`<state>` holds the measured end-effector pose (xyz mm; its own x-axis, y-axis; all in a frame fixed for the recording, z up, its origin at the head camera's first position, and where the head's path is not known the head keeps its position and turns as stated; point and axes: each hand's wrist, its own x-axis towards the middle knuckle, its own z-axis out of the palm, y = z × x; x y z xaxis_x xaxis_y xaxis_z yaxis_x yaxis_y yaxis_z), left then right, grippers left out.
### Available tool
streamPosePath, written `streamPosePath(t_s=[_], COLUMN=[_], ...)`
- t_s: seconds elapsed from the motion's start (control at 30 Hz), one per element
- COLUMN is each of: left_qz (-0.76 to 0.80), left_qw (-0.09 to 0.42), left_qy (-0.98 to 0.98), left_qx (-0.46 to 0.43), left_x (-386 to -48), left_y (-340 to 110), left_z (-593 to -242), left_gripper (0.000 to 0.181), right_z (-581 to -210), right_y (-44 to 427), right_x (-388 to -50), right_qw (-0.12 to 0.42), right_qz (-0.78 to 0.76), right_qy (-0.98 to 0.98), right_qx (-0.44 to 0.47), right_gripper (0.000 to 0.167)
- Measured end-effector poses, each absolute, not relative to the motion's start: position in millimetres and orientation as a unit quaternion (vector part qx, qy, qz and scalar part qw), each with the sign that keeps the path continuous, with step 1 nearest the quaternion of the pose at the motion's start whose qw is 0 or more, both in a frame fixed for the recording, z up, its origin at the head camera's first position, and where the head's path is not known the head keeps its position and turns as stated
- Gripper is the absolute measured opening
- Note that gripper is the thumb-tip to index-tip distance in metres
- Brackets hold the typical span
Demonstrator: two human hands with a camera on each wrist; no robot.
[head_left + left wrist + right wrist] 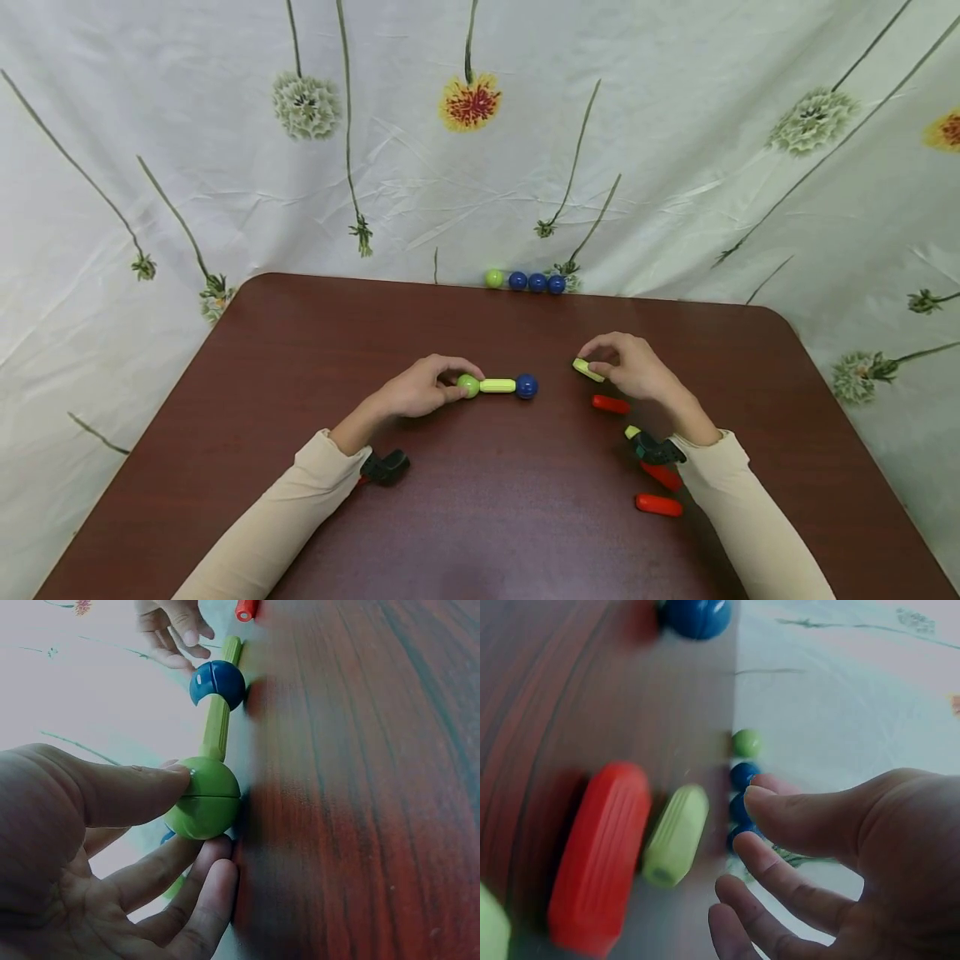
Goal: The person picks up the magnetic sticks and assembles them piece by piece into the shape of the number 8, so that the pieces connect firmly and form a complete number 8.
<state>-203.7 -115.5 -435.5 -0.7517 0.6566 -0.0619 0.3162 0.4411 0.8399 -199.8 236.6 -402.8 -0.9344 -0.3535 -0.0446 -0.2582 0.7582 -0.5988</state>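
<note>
My left hand [416,388] pinches a green ball [201,806] between the thumb and fingers. That ball sits at one end of a yellow-green ribbed stick [497,386], and a blue ball [527,386] is at its other end. The joined piece lies low over the table. To the right, my right hand [633,368] hovers beside a loose yellow-green stick [676,838]. In the right wrist view its loosely bent fingers are apart from that stick and hold nothing. A red stick [600,855] lies alongside it.
At the table's back edge stand a green ball [493,278] and three blue balls [537,282] in a row. More red sticks [658,505] and a yellow-green one [632,432] lie near the right wrist, partly hidden. A flowered cloth [405,167] hangs behind the table [480,517].
</note>
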Motion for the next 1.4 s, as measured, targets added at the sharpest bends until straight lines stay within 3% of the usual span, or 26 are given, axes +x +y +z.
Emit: streamPosePath(t_s=[0.47,1.07,1.4], left_qz=[0.436,0.436,0.435], left_qw=[0.187,0.18,0.181], left_qy=[0.827,0.83,0.831], left_qx=[0.302,0.299,0.297], left_x=[-204,-204,-204], left_y=[-115,-115,-115], left_z=[-436,-435,-436], left_gripper=[0.026,0.026,0.025], right_z=[-415,-416,-413], right_y=[245,239,239], right_x=[-209,-210,-205], right_qw=[0.138,0.131,0.116], right_qz=[-0.317,-0.3,-0.292], right_qy=[0.927,0.932,0.938], right_qx=[-0.142,-0.154,-0.143], right_gripper=[0.018,0.018,0.027])
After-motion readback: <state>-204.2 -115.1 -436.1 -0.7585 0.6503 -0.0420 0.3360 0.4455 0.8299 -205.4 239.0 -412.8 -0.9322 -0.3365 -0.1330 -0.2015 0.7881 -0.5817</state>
